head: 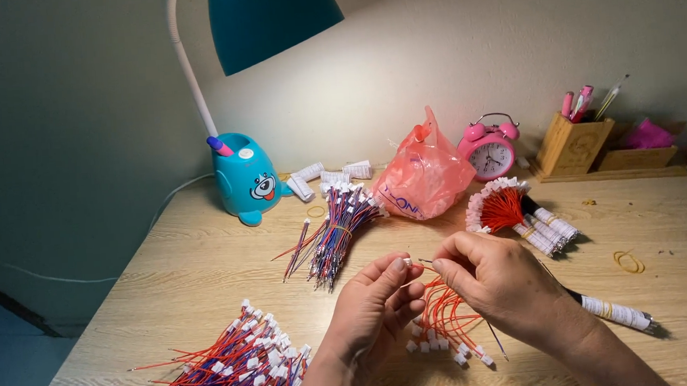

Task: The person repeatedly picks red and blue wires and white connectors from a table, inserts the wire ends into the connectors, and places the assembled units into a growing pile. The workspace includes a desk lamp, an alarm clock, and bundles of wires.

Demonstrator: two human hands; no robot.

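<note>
The left hand [374, 306] pinches a small white connector [406, 262] at its fingertips; the right hand [500, 279] closes on a thin wire end just beside it, over the red wires [446, 318] on the desk [205, 265]. Mating them well likely wants steady wrists and a straight push. Left of the hands lies a wire pile [235, 370] near the desk's front edge; beyond, a bundle [334, 233], bag [422, 176] and clock [489, 151], with bare desk between.
</note>
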